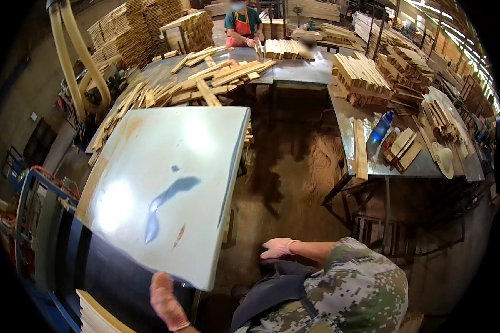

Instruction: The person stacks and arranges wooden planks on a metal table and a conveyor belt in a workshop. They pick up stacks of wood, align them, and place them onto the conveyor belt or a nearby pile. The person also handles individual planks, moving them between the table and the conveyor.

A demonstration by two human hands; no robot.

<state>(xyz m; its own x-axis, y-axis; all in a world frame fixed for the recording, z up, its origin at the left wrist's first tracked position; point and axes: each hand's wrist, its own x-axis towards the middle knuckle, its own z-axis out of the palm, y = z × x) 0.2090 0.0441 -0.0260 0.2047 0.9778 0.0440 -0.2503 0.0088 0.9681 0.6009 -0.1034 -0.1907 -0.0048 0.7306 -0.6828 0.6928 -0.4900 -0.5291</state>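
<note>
A large pale metal-topped panel with glare and worn brown patches lies in front of me, slightly to the left. My left hand, in a pinkish knit glove, is at its near edge, fingertips pointing up at the rim. How those fingers bend is hidden, and nothing is seen in them. My right hand, gloved the same way, reaches left across my dark apron, near my leg. Its fingers look stretched out, with nothing visible in them.
Loose wood strips lie heaped past the panel. A person in a red apron handles wood at the far table. Right of me, a metal table bears stacked strips and a blue bottle. Boards stand at lower left.
</note>
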